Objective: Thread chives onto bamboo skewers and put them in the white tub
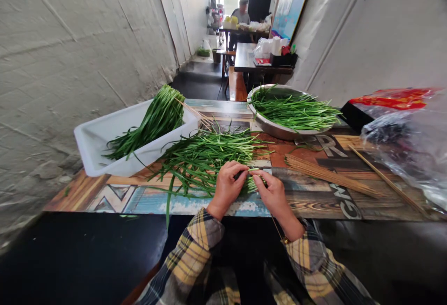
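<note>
My left hand [228, 181] is closed, pinching the pale stem end of a garlic chive [253, 170] between thumb and fingers. Close beside it, my right hand [272, 191] is closed too, its fingertips meeting the same stem. A thin stick that looks like a bamboo skewer [277, 227] shows below the right palm; its upper part is hidden by the hand. Beneath and left of both hands spreads a loose pile of garlic chives [206, 156] on the wooden table, stem ends to the right. Several bamboo skewers [328, 174] lie right of my right hand.
A white plastic tub [101, 130] at left holds skewered chives [157, 118]. Behind the pile stands a metal basin [275, 130] of loose chives [296, 109]. Plastic bags [405, 132] and a longer stick [384, 177] lie at right. A person [241, 14] sits at a far table.
</note>
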Action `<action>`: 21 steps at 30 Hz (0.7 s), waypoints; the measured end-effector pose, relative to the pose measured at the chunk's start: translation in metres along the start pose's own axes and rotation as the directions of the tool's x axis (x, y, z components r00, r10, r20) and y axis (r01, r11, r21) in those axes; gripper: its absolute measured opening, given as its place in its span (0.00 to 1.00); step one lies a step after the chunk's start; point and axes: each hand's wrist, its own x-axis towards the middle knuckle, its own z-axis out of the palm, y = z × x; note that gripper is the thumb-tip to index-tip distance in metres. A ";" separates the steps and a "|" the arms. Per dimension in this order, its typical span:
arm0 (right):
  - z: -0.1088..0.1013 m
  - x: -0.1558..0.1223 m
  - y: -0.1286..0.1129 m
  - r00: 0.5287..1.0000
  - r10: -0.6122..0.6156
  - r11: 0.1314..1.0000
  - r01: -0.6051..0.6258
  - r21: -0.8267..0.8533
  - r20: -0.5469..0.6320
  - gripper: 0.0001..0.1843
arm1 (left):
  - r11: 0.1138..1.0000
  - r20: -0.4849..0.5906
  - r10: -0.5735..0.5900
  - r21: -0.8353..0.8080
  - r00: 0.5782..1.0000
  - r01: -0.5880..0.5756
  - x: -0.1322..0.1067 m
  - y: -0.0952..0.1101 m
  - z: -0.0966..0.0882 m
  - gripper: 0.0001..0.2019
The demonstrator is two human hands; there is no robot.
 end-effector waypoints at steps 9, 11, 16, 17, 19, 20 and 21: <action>-0.002 0.001 -0.002 1.000 0.010 1.000 -0.010 0.003 -0.001 0.15 | 1.000 -0.003 0.003 -0.015 1.000 -0.003 0.002 0.001 0.002 0.05; -0.001 0.001 -0.001 1.000 0.012 1.000 -0.012 -0.003 -0.004 0.15 | 1.000 -0.002 0.006 -0.014 1.000 -0.006 0.002 0.000 0.002 0.05; -0.001 0.002 0.001 1.000 0.015 1.000 -0.015 -0.011 0.005 0.15 | 1.000 -0.009 0.028 -0.012 1.000 -0.029 0.002 0.000 0.002 0.05; -0.001 0.002 0.001 1.000 0.019 1.000 -0.019 -0.014 0.007 0.15 | 0.999 -0.005 0.032 -0.013 0.999 -0.032 0.002 -0.001 0.002 0.05; -0.001 0.001 0.002 1.000 0.027 0.999 -0.027 -0.020 0.013 0.15 | 0.999 0.005 0.035 -0.012 0.999 -0.035 0.002 0.000 0.002 0.05; -0.001 0.001 0.002 0.999 0.030 0.999 -0.030 -0.024 0.017 0.15 | 0.999 0.009 0.035 -0.012 0.999 -0.035 0.002 0.000 0.001 0.05; -0.001 0.001 0.002 0.999 0.033 0.999 -0.032 -0.031 0.020 0.14 | 0.999 0.012 0.035 -0.012 0.999 -0.034 0.002 0.000 0.001 0.05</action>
